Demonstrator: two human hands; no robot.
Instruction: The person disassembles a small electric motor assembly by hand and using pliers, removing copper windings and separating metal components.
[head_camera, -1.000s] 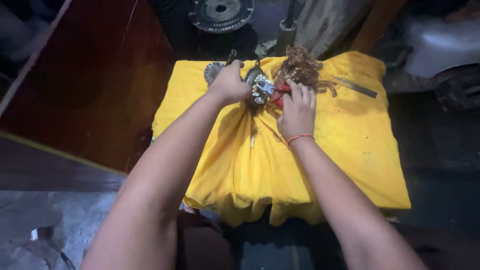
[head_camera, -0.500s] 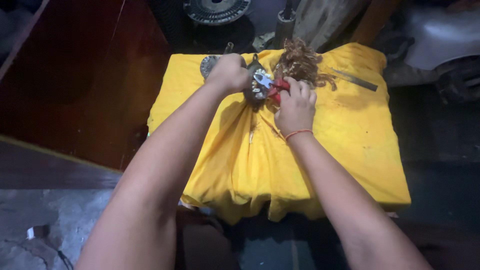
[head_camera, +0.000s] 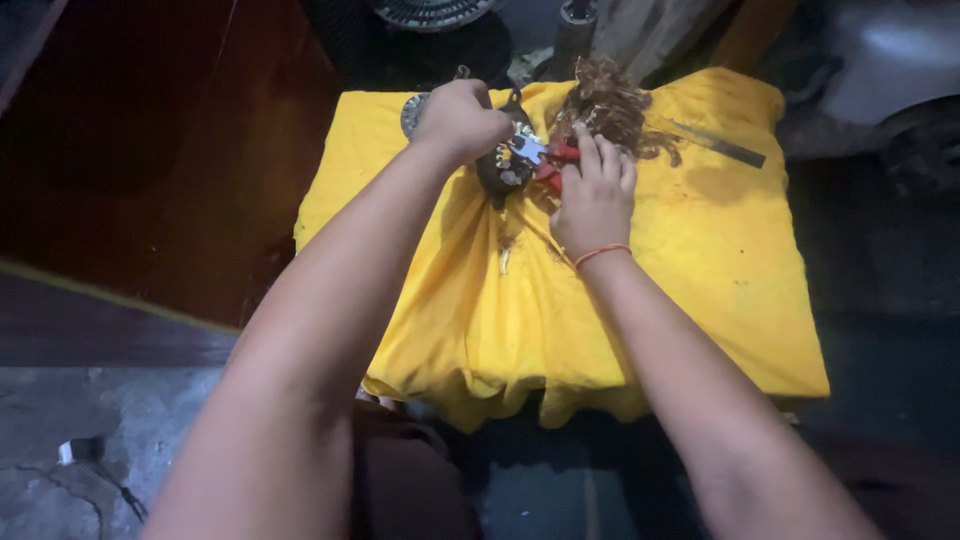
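left hand (head_camera: 460, 118) clenched on the dark round metal motor part (head_camera: 503, 165), as half a second ago | right hand (head_camera: 592, 195) grasps red-handled pliers (head_camera: 545, 155) just right of the left fist, unchanged | tangled copper wire (head_camera: 610, 105) just beyond its fingertips | work over the yellow cloth (head_camera: 700, 260) holds steady

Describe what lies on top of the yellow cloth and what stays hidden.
On the cloth lie a dark round metal part, red-handled pliers, a tangle of brown wire and a flat metal strip. Both hands, left and right, cover parts of these. Whatever supports the cloth is hidden.
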